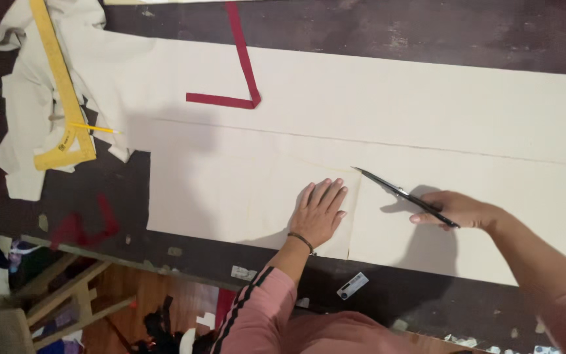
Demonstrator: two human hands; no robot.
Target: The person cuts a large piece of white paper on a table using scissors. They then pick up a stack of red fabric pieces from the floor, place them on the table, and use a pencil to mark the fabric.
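So from where I'm standing, there's a big sheet of cream fabric (375,111) spread across a dark worktable (427,26), and the person is bent right over it. Their left hand (319,213) lies flat on the cloth, palm down, fingers straight and only a bit spread, gripping nothing, just pressing the material. There's a thin dark bracelet (301,241) on that wrist, and the sleeve is pink with black stripes.

The right hand (456,210) is curled around the handles of a pair of black scissors (404,195). The blades point up and to the left, with the tip close to a faint line across the fabric, and they look nearly shut, though I can't really tell. A cut runs through the cloth from its near edge up between the two hands, so the scissors sit just right of the flat hand.

Further off, a dark red strip (240,65) bent into an L rests on the fabric. Over at the far left, a yellow L-square ruler (63,98) and a yellow pencil (96,128) sit on a pile of cream offcuts (24,124).
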